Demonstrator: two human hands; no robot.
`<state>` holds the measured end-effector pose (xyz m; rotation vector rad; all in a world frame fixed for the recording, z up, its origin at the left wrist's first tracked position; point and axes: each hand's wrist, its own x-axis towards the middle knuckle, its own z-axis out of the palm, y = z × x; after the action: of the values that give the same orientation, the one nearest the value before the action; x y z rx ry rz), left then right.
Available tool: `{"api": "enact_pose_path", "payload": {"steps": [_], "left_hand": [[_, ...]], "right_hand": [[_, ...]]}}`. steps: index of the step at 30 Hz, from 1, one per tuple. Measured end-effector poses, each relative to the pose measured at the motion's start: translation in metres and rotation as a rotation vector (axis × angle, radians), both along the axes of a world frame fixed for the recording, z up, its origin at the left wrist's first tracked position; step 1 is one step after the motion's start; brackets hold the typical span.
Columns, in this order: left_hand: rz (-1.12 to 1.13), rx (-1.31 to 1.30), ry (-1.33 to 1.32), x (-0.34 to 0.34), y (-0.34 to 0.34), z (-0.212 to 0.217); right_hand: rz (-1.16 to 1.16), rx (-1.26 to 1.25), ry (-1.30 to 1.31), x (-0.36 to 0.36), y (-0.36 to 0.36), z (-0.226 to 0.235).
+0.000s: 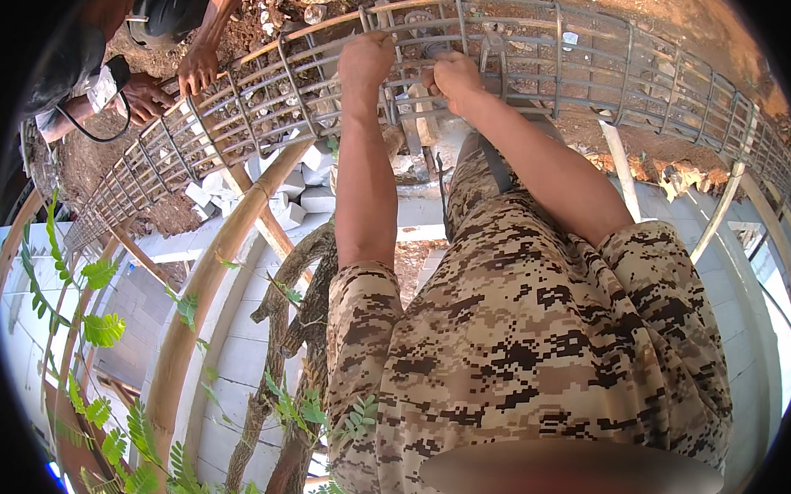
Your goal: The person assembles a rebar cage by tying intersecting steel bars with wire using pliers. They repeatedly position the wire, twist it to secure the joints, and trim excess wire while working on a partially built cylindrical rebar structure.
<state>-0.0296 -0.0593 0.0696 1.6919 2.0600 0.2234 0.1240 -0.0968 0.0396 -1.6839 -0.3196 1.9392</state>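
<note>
A long cage of steel reinforcing bars (556,68) with square stirrups curves across the upper part of the head view. My left hand (365,63) is closed in a fist at its upper side, beside a stirrup. Its fingers face away, and whatever lies inside them is hidden. A little to the right, my right hand (456,77) reaches over the cage with its fingers curled together. What they hold, if anything, is too small to make out. Both forearms stretch forward from camouflage-patterned sleeves.
At the upper left, a co-worker's hands (198,68) rest at the same cage. Pale broken blocks (303,198) lie below it. A bamboo pole (204,293) and a rough tree trunk (316,323) stand to my left, near green leafy twigs (103,328).
</note>
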Motion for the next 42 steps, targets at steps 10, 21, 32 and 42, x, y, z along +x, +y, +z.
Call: {"api": "enact_pose_path", "payload": {"steps": [10,21,32,42], "left_hand": [[-0.166,0.221,0.073,-0.011,0.011,0.039],[0.333,0.162,-0.141,0.004,-0.001,0.039],[0.331,0.617,-0.329,0.031,-0.052,0.004],[1.058,0.728,-1.138,0.027,-0.072,-0.033]], "right_hand": [[-0.027,-0.056,0.027,-0.034,0.010,0.022],[0.330,-0.032,0.315,-0.030,0.026,0.008],[0.349,-0.045,0.066,-0.031,0.033,0.008],[0.246,0.157,-0.100,-0.049,0.024,-0.017]]}}
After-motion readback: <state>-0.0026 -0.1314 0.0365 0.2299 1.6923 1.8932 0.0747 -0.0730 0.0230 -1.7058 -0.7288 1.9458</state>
